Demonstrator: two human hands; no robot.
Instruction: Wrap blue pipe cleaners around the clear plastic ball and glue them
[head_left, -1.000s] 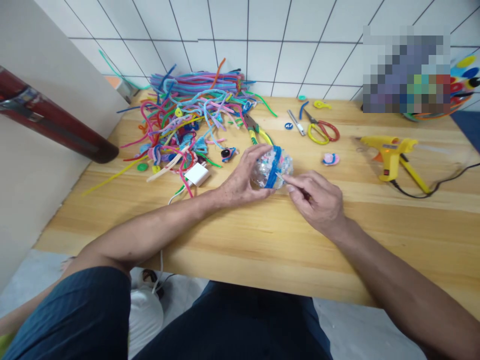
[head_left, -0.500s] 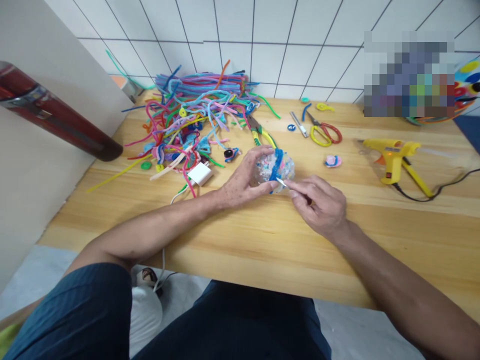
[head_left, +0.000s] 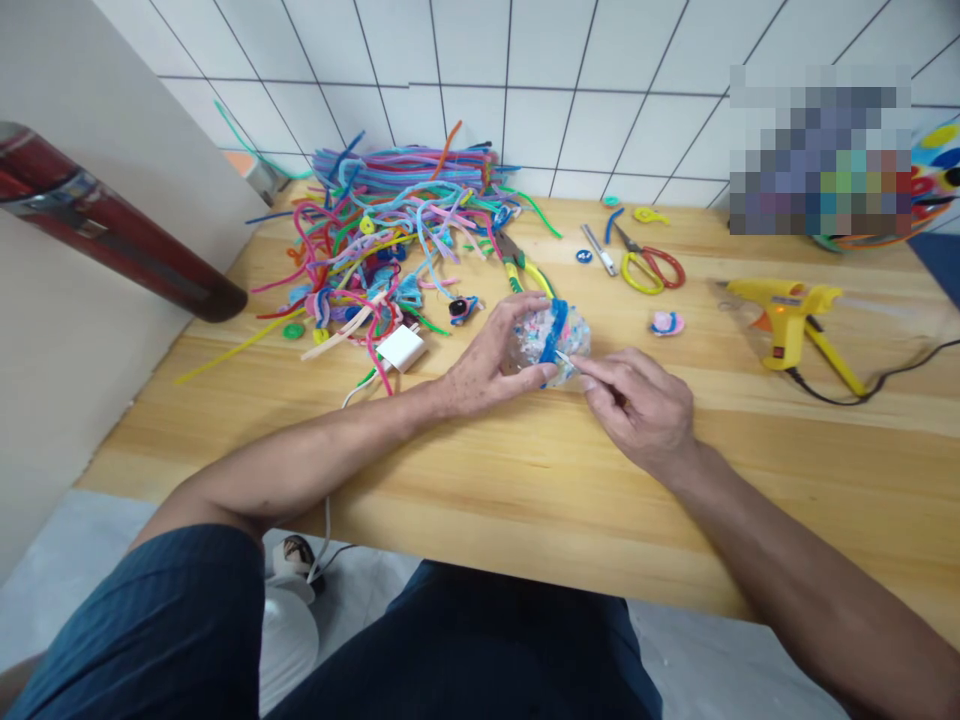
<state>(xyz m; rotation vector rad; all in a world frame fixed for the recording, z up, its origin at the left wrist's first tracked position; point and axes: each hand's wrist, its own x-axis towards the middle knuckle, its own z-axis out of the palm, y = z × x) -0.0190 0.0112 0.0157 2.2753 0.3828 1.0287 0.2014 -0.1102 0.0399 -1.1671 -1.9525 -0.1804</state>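
My left hand (head_left: 501, 358) is curled round the left side of a clear, rounded object (head_left: 576, 328) speckled with coloured bits. A blue band (head_left: 557, 325) crosses that object, with my left thumb close to the band's lower end. Pinched in my right hand (head_left: 641, 405) is a small pointed metal tool (head_left: 567, 360). Its tip meets the lower part of the blue band; most of the tool is hidden by my fingers, so its kind is unclear. Pliers (head_left: 525, 272) with green and yellow handles lie just behind the object.
Tangled pipe cleaners (head_left: 390, 225) and a white charger (head_left: 403, 347) lie to the left. Scissors (head_left: 649, 265), a slim silver cutter (head_left: 598, 250) and a small pink piece (head_left: 667, 323) are behind my right hand. A yellow glue gun (head_left: 786, 315) with a black cord stands at the right.
The metal tool's tip has shifted very slightly along the blue band, and my right fingers have moved a little with it. My left hand keeps its hold on the rounded object.
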